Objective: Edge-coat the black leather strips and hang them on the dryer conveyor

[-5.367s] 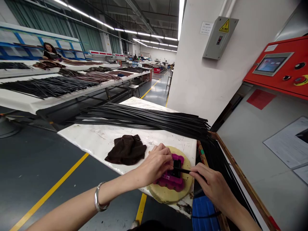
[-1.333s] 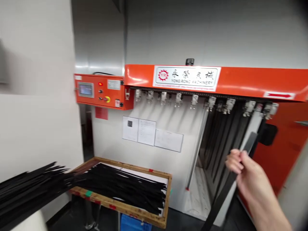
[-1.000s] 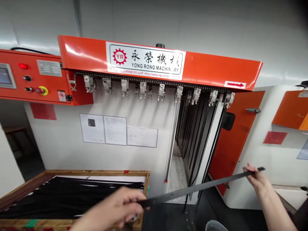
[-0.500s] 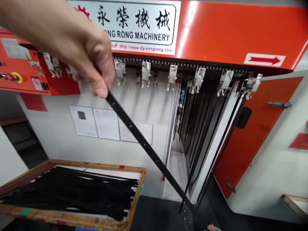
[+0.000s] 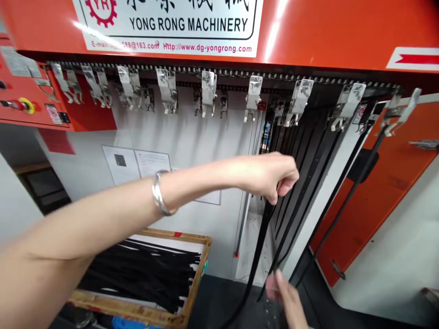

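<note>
Two bare hands on my feed. Left hand (image 5: 270,176): arm comes across from the left edge, silver bracelet (image 5: 158,194) near the wrist, fingers clamped together on the top part of a black strip (image 5: 259,246). The strip hangs from that grip and bends to the lower left, over the dark floor (image 5: 212,297). Right hand (image 5: 286,294): low, under the left one, blurred, fingers pointing up just beside the lower ends of other strips. I can't tell whether it pinches anything.

Behind the hands I get a tall opening with more hanging strips (image 5: 312,183) in it. Above: row of metal clips (image 5: 254,98) along a chain (image 5: 192,70), under an orange housing (image 5: 329,32). Left hand sits below the clips, apart from them. One strip hangs from the clip at far right. White sign (image 5: 192,34) on the housing reads YONG RONG MACHINERY; red arrow label (image 5: 416,59) to its right, cut off by the edge.

Lower left: wooden tray (image 5: 137,310), black strips piled (image 5: 144,269) in it, partly covered by the forearm. Paper sheets (image 5: 120,160) on the white panel, also partly covered. Orange door (image 5: 394,192) at right.
</note>
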`<state>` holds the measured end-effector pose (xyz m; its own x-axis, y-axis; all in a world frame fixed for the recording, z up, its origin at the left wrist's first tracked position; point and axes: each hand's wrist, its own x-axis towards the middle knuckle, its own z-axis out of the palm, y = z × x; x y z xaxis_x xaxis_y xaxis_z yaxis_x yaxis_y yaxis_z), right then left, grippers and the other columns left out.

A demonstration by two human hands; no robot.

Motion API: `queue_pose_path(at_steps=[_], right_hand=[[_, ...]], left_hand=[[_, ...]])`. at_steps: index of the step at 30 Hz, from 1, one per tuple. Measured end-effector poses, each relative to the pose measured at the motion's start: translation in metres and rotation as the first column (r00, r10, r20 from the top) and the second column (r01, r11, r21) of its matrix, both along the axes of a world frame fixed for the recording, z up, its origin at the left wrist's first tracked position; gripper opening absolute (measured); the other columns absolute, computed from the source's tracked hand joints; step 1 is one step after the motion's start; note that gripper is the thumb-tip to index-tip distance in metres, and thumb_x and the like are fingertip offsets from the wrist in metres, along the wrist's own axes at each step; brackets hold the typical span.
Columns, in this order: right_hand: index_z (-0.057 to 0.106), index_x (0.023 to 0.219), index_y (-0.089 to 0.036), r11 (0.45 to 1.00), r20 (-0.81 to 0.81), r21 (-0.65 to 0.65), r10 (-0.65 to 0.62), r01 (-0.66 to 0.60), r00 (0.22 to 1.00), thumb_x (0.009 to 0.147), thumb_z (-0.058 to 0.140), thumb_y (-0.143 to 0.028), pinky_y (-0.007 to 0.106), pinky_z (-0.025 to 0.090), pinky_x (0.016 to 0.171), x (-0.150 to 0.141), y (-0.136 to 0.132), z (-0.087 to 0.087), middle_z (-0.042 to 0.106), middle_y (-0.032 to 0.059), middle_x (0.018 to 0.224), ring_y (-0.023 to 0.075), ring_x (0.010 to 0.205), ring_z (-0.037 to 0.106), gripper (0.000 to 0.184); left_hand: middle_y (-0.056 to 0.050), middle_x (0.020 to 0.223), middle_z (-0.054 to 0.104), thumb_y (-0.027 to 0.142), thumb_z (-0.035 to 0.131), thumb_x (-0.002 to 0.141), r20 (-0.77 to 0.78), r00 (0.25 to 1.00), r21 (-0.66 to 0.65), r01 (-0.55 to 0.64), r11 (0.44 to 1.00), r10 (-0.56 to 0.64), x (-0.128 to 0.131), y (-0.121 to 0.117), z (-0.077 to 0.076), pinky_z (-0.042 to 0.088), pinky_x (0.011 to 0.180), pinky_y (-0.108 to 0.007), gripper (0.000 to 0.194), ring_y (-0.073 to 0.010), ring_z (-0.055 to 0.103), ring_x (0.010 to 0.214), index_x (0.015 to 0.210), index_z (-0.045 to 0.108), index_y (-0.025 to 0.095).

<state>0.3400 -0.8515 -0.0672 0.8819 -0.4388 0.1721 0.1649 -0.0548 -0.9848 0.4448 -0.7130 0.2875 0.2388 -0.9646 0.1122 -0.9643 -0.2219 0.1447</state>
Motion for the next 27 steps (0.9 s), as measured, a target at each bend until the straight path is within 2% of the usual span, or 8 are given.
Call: queue_pose_path(at_steps=[2, 4, 8, 10, 13, 15, 20, 27], right_hand=[[0.072, 0.085, -0.021, 0.997, 0.068, 0.009, 0.077, -0.078, 0.995, 0.086, 0.06, -0.063, 0.038, 0.054, 0.081, 0.028, 0.003, 0.033, 0.07, 0.0041, 0.076, 0.0245, 0.084, 0.067, 0.044], [0.069, 0.086, -0.023, 0.988, 0.201, 0.002, 0.151, -0.154, 0.968, 0.085, 0.062, -0.062, 0.036, 0.052, 0.08, 0.054, 0.018, 0.07, 0.068, 0.0026, 0.073, 0.0226, 0.082, 0.066, 0.04], [0.061, 0.084, -0.022, 0.987, 0.404, 0.056, 0.118, -0.153, 0.907, 0.093, 0.053, -0.057, 0.024, 0.045, 0.053, 0.089, 0.058, 0.125, 0.057, -0.003, 0.064, 0.0117, 0.054, 0.053, 0.037], [0.058, 0.084, -0.022, 0.985, 0.462, 0.104, 0.076, -0.139, 0.884, 0.095, 0.051, -0.056, 0.02, 0.037, 0.044, 0.101, 0.066, 0.142, 0.052, -0.0052, 0.061, 0.0081, 0.047, 0.043, 0.037], [0.055, 0.081, -0.02, 0.985, 0.536, 0.117, 0.048, -0.131, 0.843, 0.095, 0.053, -0.055, 0.017, 0.035, 0.042, 0.113, 0.063, 0.164, 0.047, -0.0061, 0.061, 0.006, 0.047, 0.038, 0.038], [0.055, 0.082, -0.02, 0.986, 0.581, 0.127, 0.017, -0.112, 0.814, 0.093, 0.055, -0.055, 0.016, 0.034, 0.042, 0.118, 0.056, 0.179, 0.048, -0.0057, 0.063, 0.0058, 0.048, 0.038, 0.037], [0.056, 0.085, -0.02, 0.991, 0.625, 0.122, -0.035, -0.053, 0.779, 0.093, 0.056, -0.054, 0.015, 0.033, 0.043, 0.129, 0.045, 0.199, 0.048, -0.0049, 0.066, 0.0061, 0.052, 0.037, 0.035], [0.056, 0.086, -0.02, 0.993, 0.615, 0.113, -0.045, -0.032, 0.787, 0.09, 0.059, -0.056, 0.017, 0.033, 0.045, 0.146, 0.025, 0.209, 0.049, -0.0038, 0.07, 0.0072, 0.055, 0.038, 0.037]], left_hand=[[0.002, 0.072, 0.061, 0.002, 0.078, 0.065, -0.016, 1.0, -0.035, 0.014, 0.999, -0.015, 0.012, -0.006, -0.025, 0.034, 0.056, -0.025, 0.021, -0.0126, 0.053, 0.07, 0.068, 0.061, 0.014], [0.003, 0.071, 0.058, 0.006, 0.079, 0.065, -0.017, 1.0, -0.057, 0.002, 0.998, -0.003, 0.022, -0.004, -0.036, 0.033, 0.057, -0.025, 0.022, -0.0128, 0.051, 0.07, 0.075, 0.062, 0.016], [0.002, 0.08, 0.063, 0.024, 0.076, 0.076, -0.099, 0.99, -0.236, -0.125, 0.964, 0.104, 0.035, 0.011, -0.026, 0.039, 0.065, -0.025, 0.024, -0.0144, 0.057, 0.074, 0.097, 0.067, 0.017], [-0.003, 0.094, 0.068, 0.039, 0.065, 0.087, -0.187, 0.969, -0.449, -0.23, 0.863, 0.161, 0.041, 0.014, -0.011, 0.044, 0.075, -0.028, 0.036, -0.0178, 0.062, 0.084, 0.115, 0.064, 0.017], [-0.012, 0.12, 0.066, 0.049, 0.05, 0.093, -0.269, 0.946, -0.698, -0.322, 0.639, 0.183, 0.05, 0.0, 0.018, 0.045, 0.091, -0.032, 0.053, -0.0227, 0.063, 0.105, 0.133, 0.053, 0.014], [-0.015, 0.13, 0.062, 0.053, 0.054, 0.091, -0.319, 0.939, -0.743, -0.332, 0.582, 0.13, 0.058, -0.022, 0.038, 0.044, 0.095, -0.032, 0.055, -0.0251, 0.06, 0.114, 0.129, 0.056, 0.013], [-0.013, 0.085, 0.071, 0.041, 0.058, 0.092, -0.599, 0.792, -0.66, -0.404, 0.633, -0.119, 0.076, -0.07, 0.075, 0.05, 0.072, -0.03, 0.033, -0.0205, 0.068, 0.079, 0.081, 0.064, 0.011], [-0.006, 0.062, 0.064, 0.027, 0.057, 0.095, -0.646, 0.747, -0.651, -0.431, 0.625, -0.157, 0.075, -0.071, 0.083, 0.045, 0.057, -0.027, 0.032, -0.013, 0.06, 0.052, 0.067, 0.058, 0.011]])
